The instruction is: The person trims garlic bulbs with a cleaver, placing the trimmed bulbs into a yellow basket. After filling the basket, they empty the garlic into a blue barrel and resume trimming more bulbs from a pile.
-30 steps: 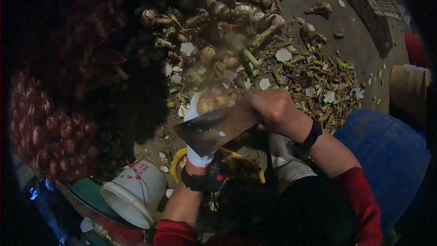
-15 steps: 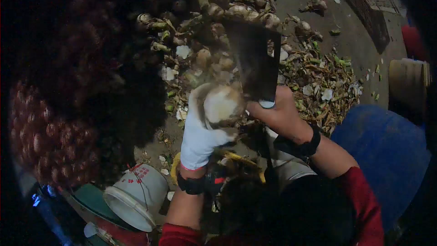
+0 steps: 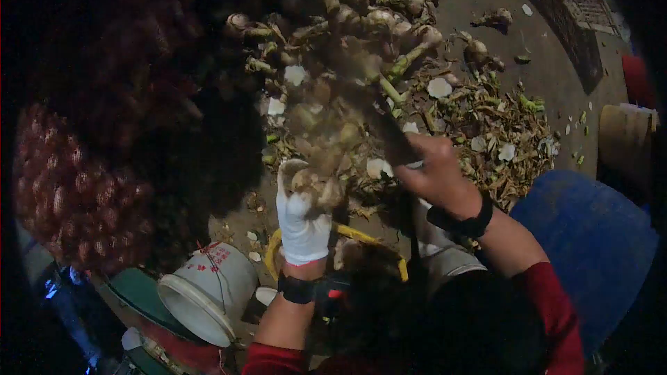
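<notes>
White-gloved, my left hand [image 3: 303, 223] has its fingers wrapped round a garlic bulb [image 3: 316, 184], whose far side is blurred. My right hand [image 3: 438, 172] is bare and grips a wide dark cleaver [image 3: 379, 121] by its handle. The blade is smeared by motion and tilts up and left, beyond the bulb and apart from my left hand. Past both hands lies a heap of garlic bulbs with stalks [image 3: 381, 19]. White cut slices [image 3: 439, 87] lie among the trimmings.
Dry trimmings [image 3: 500, 132] are heaped at the right, above a blue container [image 3: 587, 243]. A white bucket [image 3: 222, 278] lies tipped at lower left, below a red net sack of bulbs [image 3: 76, 201]. A yellow-rimmed basket [image 3: 372, 239] sits below my hands.
The cleaver has swung from nearly upright to a leftward tilt. My left hand has turned and moved slightly down, and the pale round cut face it showed is out of sight.
</notes>
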Demonstrator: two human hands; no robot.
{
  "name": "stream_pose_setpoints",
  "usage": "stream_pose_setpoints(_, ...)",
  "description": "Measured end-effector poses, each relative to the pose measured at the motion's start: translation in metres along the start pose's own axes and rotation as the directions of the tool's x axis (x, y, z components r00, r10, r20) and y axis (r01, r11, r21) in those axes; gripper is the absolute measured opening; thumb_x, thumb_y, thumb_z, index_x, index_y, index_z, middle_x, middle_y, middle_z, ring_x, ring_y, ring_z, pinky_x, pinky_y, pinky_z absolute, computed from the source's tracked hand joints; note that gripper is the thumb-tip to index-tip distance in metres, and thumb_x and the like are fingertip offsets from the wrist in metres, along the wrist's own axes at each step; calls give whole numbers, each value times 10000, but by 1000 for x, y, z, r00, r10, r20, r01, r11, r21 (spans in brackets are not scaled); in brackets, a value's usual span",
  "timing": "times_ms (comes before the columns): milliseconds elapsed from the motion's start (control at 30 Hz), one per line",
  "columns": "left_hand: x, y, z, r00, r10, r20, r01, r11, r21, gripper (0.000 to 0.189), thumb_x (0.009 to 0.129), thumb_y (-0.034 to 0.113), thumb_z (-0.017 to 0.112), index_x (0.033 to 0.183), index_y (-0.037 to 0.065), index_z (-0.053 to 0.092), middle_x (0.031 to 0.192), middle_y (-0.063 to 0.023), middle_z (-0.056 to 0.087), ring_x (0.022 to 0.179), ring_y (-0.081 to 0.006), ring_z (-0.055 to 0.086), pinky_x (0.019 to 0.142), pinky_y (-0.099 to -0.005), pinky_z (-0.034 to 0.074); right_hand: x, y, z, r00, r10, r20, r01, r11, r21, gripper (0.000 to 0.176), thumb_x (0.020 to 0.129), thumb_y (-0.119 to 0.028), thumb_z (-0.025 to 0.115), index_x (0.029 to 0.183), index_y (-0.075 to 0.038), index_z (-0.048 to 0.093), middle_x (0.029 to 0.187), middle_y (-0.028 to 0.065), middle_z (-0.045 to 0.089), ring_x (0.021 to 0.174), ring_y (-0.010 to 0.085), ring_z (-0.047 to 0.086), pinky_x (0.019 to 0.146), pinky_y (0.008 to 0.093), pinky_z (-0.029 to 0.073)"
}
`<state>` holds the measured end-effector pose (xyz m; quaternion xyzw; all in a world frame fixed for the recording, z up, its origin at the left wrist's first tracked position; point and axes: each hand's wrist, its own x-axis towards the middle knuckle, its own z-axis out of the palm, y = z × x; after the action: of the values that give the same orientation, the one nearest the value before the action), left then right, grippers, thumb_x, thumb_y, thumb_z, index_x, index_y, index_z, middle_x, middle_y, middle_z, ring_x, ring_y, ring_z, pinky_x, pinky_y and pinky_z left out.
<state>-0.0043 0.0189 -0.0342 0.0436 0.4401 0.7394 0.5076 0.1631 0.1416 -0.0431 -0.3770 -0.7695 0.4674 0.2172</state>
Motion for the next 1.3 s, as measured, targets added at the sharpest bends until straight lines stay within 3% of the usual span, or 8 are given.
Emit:
stream_pose_setpoints(467, -47, 17, -8, 977, -177, -122, 149, 966, -212, 471, 721, 276, 629, 1128, 79, 496, 1128, -116, 527, 1006, -254, 534, 838, -451, 473, -32, 58, 27, 952, 151, 267, -158, 987, 3, 217, 688, -103, 610, 873, 12, 600, 688, 187, 595, 598, 281, 599, 569, 334, 462)
stream_pose_setpoints(567, -51, 51, 20, 997, -29, -67, 34, 996, 77, 424, 616, 171, 676, 950, 11, 470, 1037, -147, 538, 921, -266, 541, 868, -402, 434, -21, 55, 15, 957, 225, 182, -229, 973, 2, 224, 684, -113, 621, 869, 12, 615, 730, 200, 606, 650, 293, 613, 587, 348, 472)
stream_pose_setpoints(600, -53, 63, 18, 968, -140, -207, 231, 818, 527, 431, 592, 171, 687, 938, 8, 490, 966, -137, 567, 908, -233, 551, 824, -329, 435, -28, 44, 9, 972, 215, 91, -219, 975, 37, 223, 675, -121, 635, 853, 13, 626, 765, 219, 609, 701, 324, 621, 607, 367, 483)
stream_pose_setpoints(667, -43, 66, -4, 928, -332, 168, -101, 211, 972, 391, 588, 218, 683, 897, 24, 542, 881, -71, 553, 803, -216, 572, 744, -323, 454, -7, 34, 0, 971, 231, 68, -234, 972, 32, 237, 681, -141, 635, 856, 17, 620, 727, 185, 606, 654, 255, 598, 586, 345, 473)
stream_pose_setpoints(800, -25, 58, -30, 688, -646, 330, -294, 169, 941, 336, 607, 201, 668, 884, 22, 602, 768, -106, 619, 743, -218, 598, 712, -297, 458, 3, 36, -6, 966, 247, -73, -245, 969, 35, 228, 715, -185, 632, 818, 17, 604, 620, 58, 584, 537, 92, 521, 526, 276, 432)
stream_pose_setpoints(1000, 99, -33, 72, 934, -128, 334, -303, 214, 929, 382, 751, 349, 602, 997, 57, 589, 829, -179, 625, 766, -338, 606, 682, -397, 468, 1, 56, -18, 778, 530, -337, -431, 841, 326, 223, 775, -204, 618, 705, -3, 555, 589, -19, 509, 538, 57, 436, 480, 248, 377)
stream_pose_setpoints(1067, 127, -81, 80, 935, -229, 270, -308, -151, 939, 404, 768, 312, 574, 1033, 7, 580, 927, -202, 616, 868, -337, 596, 755, -369, 461, -3, 59, -19, 775, 533, -339, -419, 835, 356, 219, 774, -207, 620, 707, -9, 554, 602, -24, 513, 544, 59, 433, 491, 247, 378)
stream_pose_setpoints(1300, 61, -59, 53, 824, -208, 527, -445, 338, 829, 352, 800, 106, 491, 1138, 10, 503, 995, -219, 591, 911, -346, 586, 777, -342, 463, 6, 62, -32, 768, 605, -210, -466, 753, 465, 219, 783, -240, 625, 777, -24, 586, 680, -25, 544, 612, 63, 458, 557, 244, 401)
